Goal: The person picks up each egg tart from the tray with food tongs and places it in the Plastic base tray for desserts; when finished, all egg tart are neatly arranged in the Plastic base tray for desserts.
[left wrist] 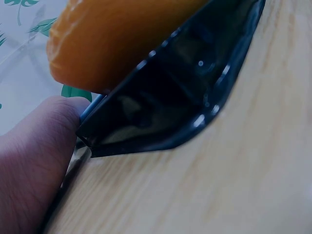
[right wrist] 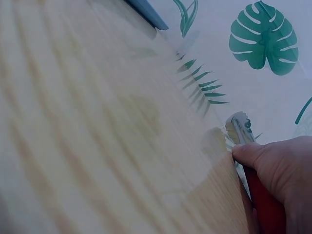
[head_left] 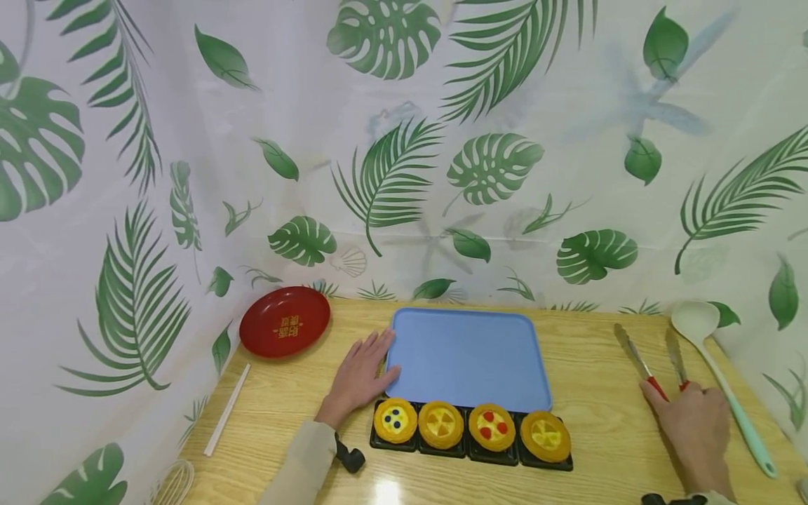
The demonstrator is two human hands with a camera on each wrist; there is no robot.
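My left hand [head_left: 361,374] lies along the left edge of a blue tray [head_left: 467,358], its fingers stretched out and its thumb over the rim. Just in front of the tray stands a row of egg tarts in black plastic cups; one has blue dots [head_left: 395,421], another red pieces [head_left: 492,427]. In the left wrist view the thumb is close beside a black cup [left wrist: 161,112] holding an orange-brown tart [left wrist: 122,44]. At the right, my right hand [head_left: 697,428] grips metal tongs [head_left: 633,351] by the red handles [right wrist: 268,209]; the tongs' arms are spread.
A red plate [head_left: 284,322] sits at the back left, with white chopsticks [head_left: 227,410] in front of it. A whisk [head_left: 173,484] shows at the lower left. A long ladle [head_left: 726,372] with a green handle lies right of the tongs. Leaf-printed curtains [head_left: 404,175] enclose the wooden table [head_left: 593,365].
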